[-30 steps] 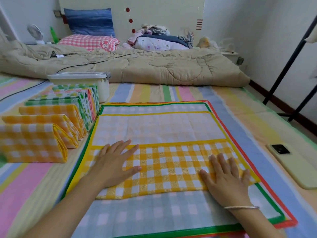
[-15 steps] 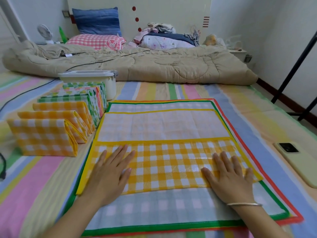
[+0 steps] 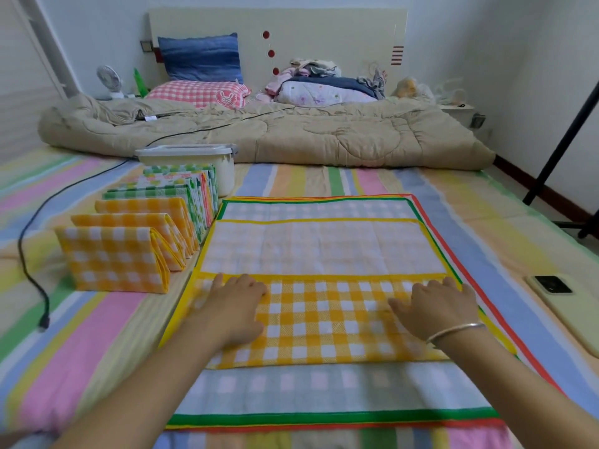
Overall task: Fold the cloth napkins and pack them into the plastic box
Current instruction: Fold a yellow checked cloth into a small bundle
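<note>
Both hands have been slid forward since half a second ago, off the middle of the folded strip and up to its far edge, and the view has been tipped up a bit too. The left hand (image 3: 238, 306) and right hand (image 3: 434, 306) are planted on the near third of the yellow checked napkin (image 3: 324, 251), which has been folded over onto itself. Fingers on both are bent at the knuckles with the tips right at the yellow hem. Whether that hem is actually pinched or just pressed down can't be told, since the fingertips are tucked behind the knuckles and smeared by motion blur. A bracelet (image 3: 453, 330) is worn on the right wrist.

That napkin is laid on top of a pile of flat napkins (image 3: 291, 387). Only a green border and a red one beneath can be made out, so no count can be given. Left of the pile, a row of folded napkins (image 3: 120, 257) is stood on edge on the striped sheet (image 3: 97, 351), yellow ones nearest, the rear ones mostly hidden by those in front. The plastic box (image 3: 194, 163) is parked just behind the row, with what looks like a lid on top, its lower part covered by the napkins and its contents not visible.

A phone (image 3: 564, 306) is lying to the right, its near end cut off by the frame. A black cable (image 3: 32, 277) is trailed down the left side, and a black stand (image 3: 564, 134) is clipped at the right edge.
</note>
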{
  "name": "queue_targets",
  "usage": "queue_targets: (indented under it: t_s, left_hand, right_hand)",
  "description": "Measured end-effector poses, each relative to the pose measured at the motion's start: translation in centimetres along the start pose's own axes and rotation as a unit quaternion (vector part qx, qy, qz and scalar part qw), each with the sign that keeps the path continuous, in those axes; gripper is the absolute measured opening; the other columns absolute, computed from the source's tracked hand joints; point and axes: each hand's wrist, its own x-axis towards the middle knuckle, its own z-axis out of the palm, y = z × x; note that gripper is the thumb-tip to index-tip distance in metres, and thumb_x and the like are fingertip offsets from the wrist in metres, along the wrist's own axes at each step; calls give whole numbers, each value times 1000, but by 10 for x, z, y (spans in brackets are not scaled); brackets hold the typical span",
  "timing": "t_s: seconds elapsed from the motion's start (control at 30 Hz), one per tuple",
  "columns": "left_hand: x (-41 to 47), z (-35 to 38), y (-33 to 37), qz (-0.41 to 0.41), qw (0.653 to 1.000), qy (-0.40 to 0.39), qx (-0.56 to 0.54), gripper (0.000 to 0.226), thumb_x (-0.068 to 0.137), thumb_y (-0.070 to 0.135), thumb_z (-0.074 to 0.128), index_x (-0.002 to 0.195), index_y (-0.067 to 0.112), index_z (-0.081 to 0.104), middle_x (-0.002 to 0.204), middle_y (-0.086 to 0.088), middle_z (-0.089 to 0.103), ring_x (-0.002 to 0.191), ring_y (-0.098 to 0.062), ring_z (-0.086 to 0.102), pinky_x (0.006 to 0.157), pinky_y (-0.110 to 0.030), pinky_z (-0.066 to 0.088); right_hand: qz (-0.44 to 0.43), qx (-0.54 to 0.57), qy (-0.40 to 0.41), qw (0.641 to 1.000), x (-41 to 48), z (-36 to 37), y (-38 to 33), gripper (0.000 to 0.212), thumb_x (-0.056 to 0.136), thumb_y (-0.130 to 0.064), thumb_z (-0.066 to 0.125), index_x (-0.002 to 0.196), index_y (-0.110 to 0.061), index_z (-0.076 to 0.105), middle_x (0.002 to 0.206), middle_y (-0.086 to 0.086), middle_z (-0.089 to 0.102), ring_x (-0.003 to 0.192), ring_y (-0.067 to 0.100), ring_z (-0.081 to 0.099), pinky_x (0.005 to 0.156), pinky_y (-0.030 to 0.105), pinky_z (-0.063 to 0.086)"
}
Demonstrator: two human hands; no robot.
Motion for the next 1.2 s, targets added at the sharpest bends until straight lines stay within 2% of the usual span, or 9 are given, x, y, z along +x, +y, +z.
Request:
queue_targets:
  t_s: [0.07,0.13,0.3,0.43,0.6,0.73,0.87,1.0,1.2]
  left_hand:
    - [2,-4,21,42,997,58,-10,61,92,14,53,149,27,34,146,1,34,134,-21,35,114,-39,28]
    - [4,-3,40,93,990,97,-44,61,92,6,48,148,27,36,145,3,34,132,-19,36,104,-34,37]
    - [15,5,53,122,988,75,-54,47,97,38,50,143,30,43,146,8,41,132,-20,37,102,-38,42]
    - [32,-1,41,120,989,27,-80,45,94,43,53,138,35,52,134,8,52,126,-20,46,99,-37,46]
    - [47,-12,26,126,983,-22,-134,44,94,44,58,138,37,56,132,7,56,123,-18,51,96,-29,44]
    - [49,-6,25,137,981,-28,-133,46,93,44,61,138,36,56,144,11,49,132,-18,45,106,-35,41]
    - [49,-1,25,142,981,-17,-131,48,91,43,63,138,36,55,144,11,46,133,-18,41,107,-36,39]
    - [50,0,25,135,981,-10,-139,45,90,41,64,134,36,57,139,9,46,131,-18,41,105,-39,41]
    - [40,1,35,127,986,4,-108,43,94,35,57,137,30,53,142,7,42,131,-18,39,104,-41,41]
  right_hand:
    - [-27,-8,20,999,6,-7,-13,58,95,-61,30,131,-23,53,139,3,47,134,26,35,108,44,32]
    - [-72,6,44,996,14,-9,-30,54,94,-57,36,135,-24,48,144,3,40,136,26,31,108,42,32]
    - [-185,65,86,977,44,-15,-75,50,95,-46,45,141,-27,40,155,1,27,144,24,18,117,40,21]
    - [-240,72,90,964,85,-24,-109,50,95,-29,46,144,-25,36,155,2,26,145,24,19,118,41,18]
    - [-236,40,90,967,149,-35,-139,64,92,-17,47,150,-21,23,159,5,19,146,25,16,119,44,16]
    - [-200,10,62,978,191,-38,-144,77,90,-15,48,155,-20,6,161,4,15,148,25,14,119,47,11]
    - [-186,-14,41,982,210,-30,-145,76,85,-20,59,150,-27,21,148,3,38,136,25,36,114,48,23]
    - [-193,-52,104,974,204,-33,-148,61,87,-26,55,144,-25,32,138,4,45,127,25,41,101,39,36]
    - [-202,4,180,963,180,-56,-128,35,92,-33,53,126,-23,54,126,2,57,121,24,45,95,35,37]
